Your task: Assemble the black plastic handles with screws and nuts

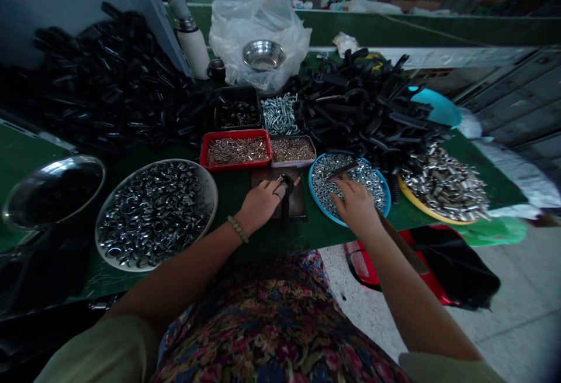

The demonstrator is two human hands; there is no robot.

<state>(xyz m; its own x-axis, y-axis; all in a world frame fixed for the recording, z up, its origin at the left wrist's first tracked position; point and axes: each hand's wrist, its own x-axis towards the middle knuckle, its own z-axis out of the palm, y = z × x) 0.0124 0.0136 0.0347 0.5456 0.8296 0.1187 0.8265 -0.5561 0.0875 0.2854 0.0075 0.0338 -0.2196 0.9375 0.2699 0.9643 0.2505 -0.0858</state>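
L hand (263, 200) grip pinching blk part (285, 206), long axis twd wearer; blue bowl (386, 197) of metal bits (323, 179) to its R, R hand (359, 206) nearer, over it, can't tell if pinching.

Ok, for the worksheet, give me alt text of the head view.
A person's left hand holds a black part at a green workbench; the right hand is over a blue dish of small, nut-like metal pieces. Beyond sit silvery screws and a red tray of small fasteners.

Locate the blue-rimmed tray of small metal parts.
Head view, right of centre: the blue-rimmed tray sits on the green bench beneath the right hand, left of the yellow-rimmed tray.
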